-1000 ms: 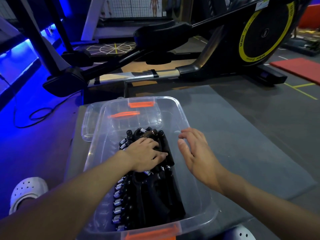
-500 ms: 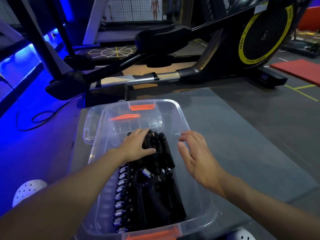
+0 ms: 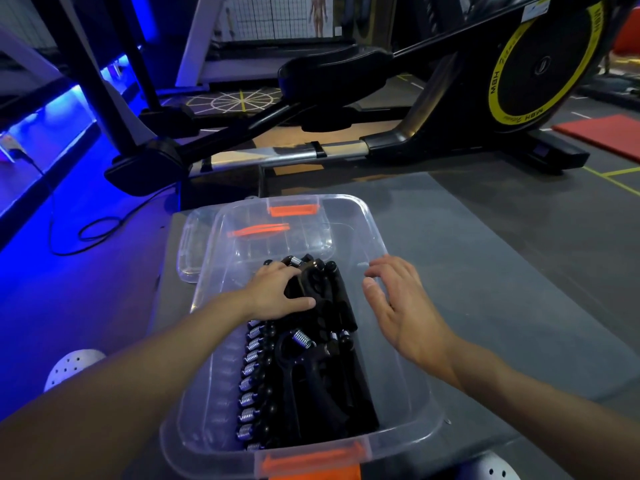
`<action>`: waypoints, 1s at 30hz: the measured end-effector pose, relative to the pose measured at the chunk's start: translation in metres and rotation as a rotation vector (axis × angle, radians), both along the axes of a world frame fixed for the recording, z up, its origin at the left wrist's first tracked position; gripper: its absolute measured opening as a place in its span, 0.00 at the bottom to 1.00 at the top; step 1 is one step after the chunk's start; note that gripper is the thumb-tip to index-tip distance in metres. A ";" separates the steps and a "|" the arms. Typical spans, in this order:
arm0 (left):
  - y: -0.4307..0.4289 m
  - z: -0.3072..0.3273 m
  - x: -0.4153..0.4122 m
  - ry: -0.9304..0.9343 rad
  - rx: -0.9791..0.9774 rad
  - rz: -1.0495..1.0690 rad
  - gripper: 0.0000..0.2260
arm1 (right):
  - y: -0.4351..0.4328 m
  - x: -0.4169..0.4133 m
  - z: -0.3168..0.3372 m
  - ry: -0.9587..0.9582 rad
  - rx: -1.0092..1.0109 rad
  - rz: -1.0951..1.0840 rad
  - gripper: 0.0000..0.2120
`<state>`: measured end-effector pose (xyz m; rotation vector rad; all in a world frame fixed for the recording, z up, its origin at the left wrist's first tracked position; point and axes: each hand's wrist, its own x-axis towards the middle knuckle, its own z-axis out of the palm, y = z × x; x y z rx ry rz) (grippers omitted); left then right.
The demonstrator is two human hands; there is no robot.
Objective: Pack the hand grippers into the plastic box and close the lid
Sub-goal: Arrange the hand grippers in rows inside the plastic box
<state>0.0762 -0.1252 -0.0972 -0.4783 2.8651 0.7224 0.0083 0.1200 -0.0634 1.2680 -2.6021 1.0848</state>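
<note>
1. Over the last second my left hand (image 3: 277,294) has slid from the middle of the pile toward 12 o'clock, while my right hand (image 3: 401,306) has hardly shifted.
2. My left hand lies on the far end of the hand grippers (image 3: 311,386), fingers bent over the top one and thumb spread toward 3 o'clock. I cannot tell whether it grips or only presses.
3. My right hand is loose, fingers relaxed, with nothing in it, above the 3 o'clock rim of the plastic box (image 3: 349,220).
4. The grippers are stacked inside the box, their springs lined along the 9 o'clock side.
5. The lid (image 3: 187,251) is off and lies partly under the box at 11 o'clock.
6. An elliptical trainer (image 3: 381,147) stands beyond at 12 o'clock.
</note>
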 end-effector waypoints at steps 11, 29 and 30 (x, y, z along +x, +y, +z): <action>0.035 0.039 0.061 0.040 0.396 0.290 0.27 | 0.000 0.001 0.001 0.024 0.017 -0.004 0.29; 0.056 0.033 0.072 0.049 0.752 0.545 0.30 | -0.001 0.000 0.000 0.021 0.021 0.002 0.25; 0.057 0.028 0.072 0.058 0.677 0.488 0.29 | -0.001 -0.001 0.000 0.015 0.018 0.001 0.25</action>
